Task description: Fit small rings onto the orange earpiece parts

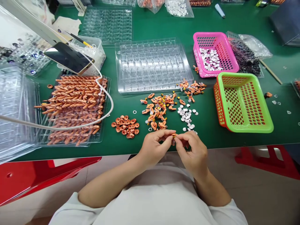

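My left hand and my right hand meet at the table's front edge, fingertips pinched together on a small orange part with a gold-coloured piece. Fingers cover most of it, so its exact kind is unclear. Just beyond my hands lies a loose pile of orange curved earphone-like parts with gold bits among them. White round discs are scattered to the right of the pile. To its left sits a cluster of copper-coloured round cups.
A clear compartment tray lies behind the piles. A green basket and a pink basket holding white discs stand at right. Stacked trays of orange parts are at left, under a white cable and a phone.
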`<state>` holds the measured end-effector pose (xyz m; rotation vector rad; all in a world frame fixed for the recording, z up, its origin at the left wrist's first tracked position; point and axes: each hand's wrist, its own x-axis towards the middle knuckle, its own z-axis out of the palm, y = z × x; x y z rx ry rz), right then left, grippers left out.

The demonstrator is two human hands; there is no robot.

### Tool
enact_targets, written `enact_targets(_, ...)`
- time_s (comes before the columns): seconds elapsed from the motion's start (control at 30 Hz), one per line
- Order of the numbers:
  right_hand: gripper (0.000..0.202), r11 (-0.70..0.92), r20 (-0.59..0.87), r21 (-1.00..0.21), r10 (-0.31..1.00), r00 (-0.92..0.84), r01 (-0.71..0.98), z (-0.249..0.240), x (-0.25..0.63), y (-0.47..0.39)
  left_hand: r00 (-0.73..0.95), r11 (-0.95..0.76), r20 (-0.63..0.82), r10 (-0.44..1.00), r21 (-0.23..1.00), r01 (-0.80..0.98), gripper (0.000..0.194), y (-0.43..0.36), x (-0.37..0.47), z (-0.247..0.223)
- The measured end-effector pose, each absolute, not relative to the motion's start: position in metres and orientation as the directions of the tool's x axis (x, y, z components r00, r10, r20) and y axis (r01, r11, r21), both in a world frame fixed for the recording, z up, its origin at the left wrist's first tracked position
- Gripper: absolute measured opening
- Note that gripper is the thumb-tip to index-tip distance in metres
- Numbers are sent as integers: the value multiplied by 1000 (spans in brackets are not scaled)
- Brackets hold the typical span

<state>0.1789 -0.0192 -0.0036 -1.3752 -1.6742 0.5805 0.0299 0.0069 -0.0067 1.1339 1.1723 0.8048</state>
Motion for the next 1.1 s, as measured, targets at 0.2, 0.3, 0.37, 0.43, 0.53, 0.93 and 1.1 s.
enact_targets(0.2,15,255,310,-777,951,-2,576,-1,185,-16,271,287,-283,920,958,27,31,6,32,-2)
enact_targets(0.3,13,237,264,-785,964,-37,572,1,189,-15,271,276,-278,921,960,47,31,6,32,-2)
enact_targets(0.37,11,210,215,-806,975,-57,553,2,192,-14,276,254,-264,924,965,72,30,6,31,-3)
enact_targets(0.43,9,160,147,-836,987,-68,525,4,195,-11,284,221,-241,928,970,101,28,6,30,-4)
enact_targets(0.53,8,62,23,-875,996,-88,479,6,200,-7,293,183,-218,931,973,143,25,6,27,-5)
enact_targets(0.93,8,-48,-80,-940,993,-82,339,-1,198,-9,334,318,-303,892,948,13,21,6,23,-2)
enact_targets(1.1,7,-26,-54,-949,995,-79,315,-5,194,-13,267,362,-353,897,932,16,20,6,24,0)
